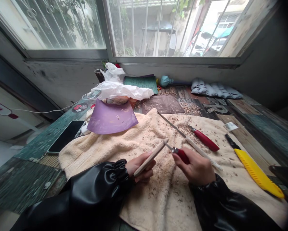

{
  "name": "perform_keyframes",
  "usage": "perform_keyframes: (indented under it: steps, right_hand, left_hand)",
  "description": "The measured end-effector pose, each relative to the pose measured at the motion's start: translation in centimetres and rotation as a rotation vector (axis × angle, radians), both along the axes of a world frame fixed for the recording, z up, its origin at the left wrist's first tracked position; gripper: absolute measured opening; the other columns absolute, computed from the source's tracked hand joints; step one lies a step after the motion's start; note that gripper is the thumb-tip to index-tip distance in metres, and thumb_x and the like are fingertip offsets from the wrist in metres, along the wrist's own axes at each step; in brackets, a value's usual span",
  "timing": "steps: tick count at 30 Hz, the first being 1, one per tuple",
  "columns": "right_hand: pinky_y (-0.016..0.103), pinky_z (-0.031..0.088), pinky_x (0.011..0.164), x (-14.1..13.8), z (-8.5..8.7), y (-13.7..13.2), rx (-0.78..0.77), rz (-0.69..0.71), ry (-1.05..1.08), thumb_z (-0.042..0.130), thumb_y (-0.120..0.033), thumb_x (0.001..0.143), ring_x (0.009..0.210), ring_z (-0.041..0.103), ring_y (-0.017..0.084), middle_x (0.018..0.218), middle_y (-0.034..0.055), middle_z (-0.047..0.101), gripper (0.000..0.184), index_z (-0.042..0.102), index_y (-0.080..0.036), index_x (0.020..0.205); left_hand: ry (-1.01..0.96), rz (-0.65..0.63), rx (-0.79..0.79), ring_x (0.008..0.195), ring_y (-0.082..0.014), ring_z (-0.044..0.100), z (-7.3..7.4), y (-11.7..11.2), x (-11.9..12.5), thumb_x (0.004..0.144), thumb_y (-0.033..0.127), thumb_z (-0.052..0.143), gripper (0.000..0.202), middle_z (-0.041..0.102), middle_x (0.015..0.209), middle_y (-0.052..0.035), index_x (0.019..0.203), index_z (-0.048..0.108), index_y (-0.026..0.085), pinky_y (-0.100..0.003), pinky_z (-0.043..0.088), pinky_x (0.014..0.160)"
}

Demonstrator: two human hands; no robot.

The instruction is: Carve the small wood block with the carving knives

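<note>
My left hand (144,166) is closed around a slim pale wooden stick (150,158), which slants up and to the right. In my right hand (199,166) is a carving knife (182,155) with a red handle and a metal collar. Its short blade points at the upper end of the stick; whether it touches the wood I cannot tell. Both hands are above a beige towel (105,147) strewn with wood shavings. To the right of the stick lie a long thin file (171,123) with a wrapped pale handle and a second red-handled knife (205,139).
A yellow-handled saw or cutter (259,173) lies at the right. Purple sandpaper (112,117) and a phone (67,136) are on the left. At the back are a white plastic bag (127,89), green sheets (141,83) and a grey padded roll (213,89) beneath the window.
</note>
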State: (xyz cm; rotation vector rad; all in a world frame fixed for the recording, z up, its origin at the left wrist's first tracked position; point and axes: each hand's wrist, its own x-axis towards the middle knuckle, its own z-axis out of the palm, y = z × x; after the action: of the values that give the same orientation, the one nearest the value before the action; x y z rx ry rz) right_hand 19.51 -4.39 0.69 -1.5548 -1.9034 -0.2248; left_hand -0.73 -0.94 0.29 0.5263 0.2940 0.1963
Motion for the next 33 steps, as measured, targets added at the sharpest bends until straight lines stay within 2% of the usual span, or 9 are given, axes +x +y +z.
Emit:
perform_keyframes:
  steps: [3,7,10,13,16,26,33]
  right_hand:
    - [0.02,0.029,0.045,0.6,0.2,0.4,0.034,-0.076,-0.008,0.041,-0.048,0.079,0.044,0.045,0.008,0.048,-0.002,0.05,0.037,0.056,-0.018,0.062]
    - [0.02,0.032,0.046,0.1,0.5,-0.1,0.055,-0.052,0.053,0.041,-0.046,0.08,0.043,0.044,0.008,0.048,-0.0021,0.048,0.034,0.055,-0.018,0.067]
    - [0.019,0.035,0.046,-0.8,0.7,-0.7,-0.023,0.069,0.099,0.041,-0.042,0.081,0.045,0.046,0.008,0.053,-0.0016,0.051,0.03,0.055,-0.018,0.072]
    - [0.02,0.037,0.049,-1.7,0.8,-1.2,-0.191,0.227,0.071,0.042,-0.039,0.08,0.05,0.05,0.01,0.058,-0.0005,0.053,0.024,0.053,-0.018,0.077]
    - [0.021,0.039,0.051,-2.3,0.8,-1.4,-0.278,0.284,0.024,0.042,-0.035,0.08,0.056,0.052,0.012,0.063,0.0008,0.055,0.02,0.051,-0.017,0.082]
    - [0.021,0.031,0.047,-1.7,0.1,-1.5,-0.155,0.189,-0.004,0.043,-0.042,0.08,0.049,0.051,0.01,0.055,-0.0004,0.054,0.029,0.055,-0.016,0.076]
    - [0.02,0.029,0.046,-1.5,0.4,-1.2,-0.087,0.164,-0.036,0.045,-0.043,0.078,0.044,0.046,0.008,0.051,-0.0018,0.051,0.03,0.054,-0.018,0.065]
  left_hand:
    - [-0.011,0.004,0.0,0.022,-0.0069,0.019,0.0,-0.1,-0.1,0.082,0.05,0.028,0.046,0.037,0.028,0.0029,0.051,0.038,0.017,-0.016,0.017,0.026]
    - [-0.024,0.002,-0.037,0.021,-0.0072,0.019,0.0,0.2,-0.1,0.083,0.049,0.025,0.047,0.036,0.028,0.0026,0.05,0.037,0.017,-0.017,0.016,0.026]
    - [0.012,-0.007,-0.058,0.021,-0.0073,0.016,0.3,0.4,0.0,0.083,0.049,0.021,0.048,0.034,0.026,0.0028,0.05,0.036,0.017,-0.017,0.013,0.026]
    - [0.052,-0.016,-0.063,0.022,-0.0073,0.015,0.5,0.3,0.1,0.082,0.049,0.023,0.046,0.032,0.026,0.0035,0.05,0.035,0.018,-0.017,0.012,0.026]
    - [0.067,-0.049,-0.066,0.022,-0.0073,0.015,0.5,0.2,0.1,0.081,0.049,0.025,0.045,0.032,0.027,0.0035,0.049,0.034,0.018,-0.018,0.013,0.027]
    - [0.027,-0.057,-0.087,0.022,-0.0061,0.013,0.4,0.1,0.2,0.081,0.051,0.027,0.046,0.032,0.027,0.0026,0.049,0.032,0.018,-0.018,0.011,0.028]
    - [0.014,-0.065,-0.092,0.022,-0.0063,0.015,0.2,0.1,0.1,0.081,0.054,0.026,0.048,0.033,0.027,0.0025,0.049,0.032,0.018,-0.018,0.011,0.028]
